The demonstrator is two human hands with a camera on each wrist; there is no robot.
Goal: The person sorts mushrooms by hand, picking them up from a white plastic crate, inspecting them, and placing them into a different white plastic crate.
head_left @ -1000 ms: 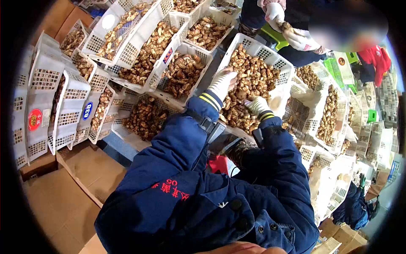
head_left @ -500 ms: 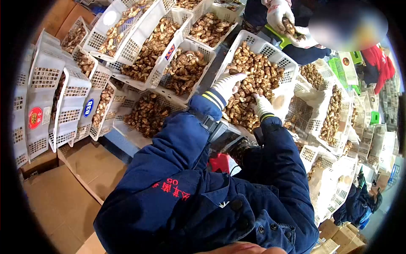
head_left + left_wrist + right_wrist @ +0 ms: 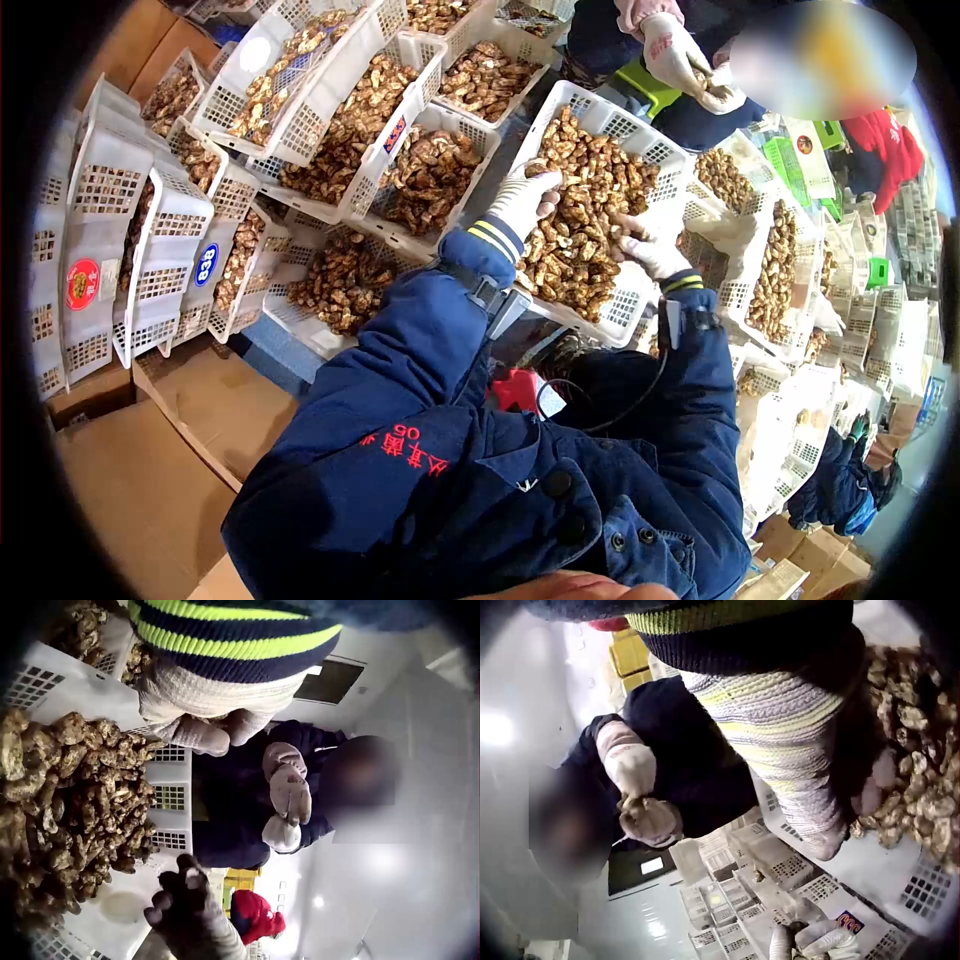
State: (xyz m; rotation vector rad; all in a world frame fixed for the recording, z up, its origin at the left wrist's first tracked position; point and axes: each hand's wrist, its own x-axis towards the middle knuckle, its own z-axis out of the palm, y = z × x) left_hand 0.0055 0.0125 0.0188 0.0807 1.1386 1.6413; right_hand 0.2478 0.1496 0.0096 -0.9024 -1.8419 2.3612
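A white perforated crate (image 3: 625,315) holds a heap of brown, knobbly mushrooms (image 3: 585,200). At its left edge is my gloved left hand (image 3: 525,197), fingers curled round a small brown piece that partly shows in the right wrist view; the left wrist view shows this hand (image 3: 217,701) above the crate's side. My right hand (image 3: 652,248) is at the heap's right edge, its darkened fingertips spread and touching or just over the mushrooms. Seen from the left wrist, the right hand (image 3: 195,915) has loosely bent, parted fingers beside the pale crate floor (image 3: 120,906).
More crates of mushrooms (image 3: 430,180) stand to the left and right, some stacked. Across the crate a person's gloved hands (image 3: 690,65) hold a small piece. Flattened cardboard (image 3: 140,480) lies at lower left, and a red object (image 3: 517,388) is below the crate.
My right hand has moved right, from over the mushrooms to the heap's edge, and its fingers have spread. My left hand stays near the left rim. The other person's hands have come together.
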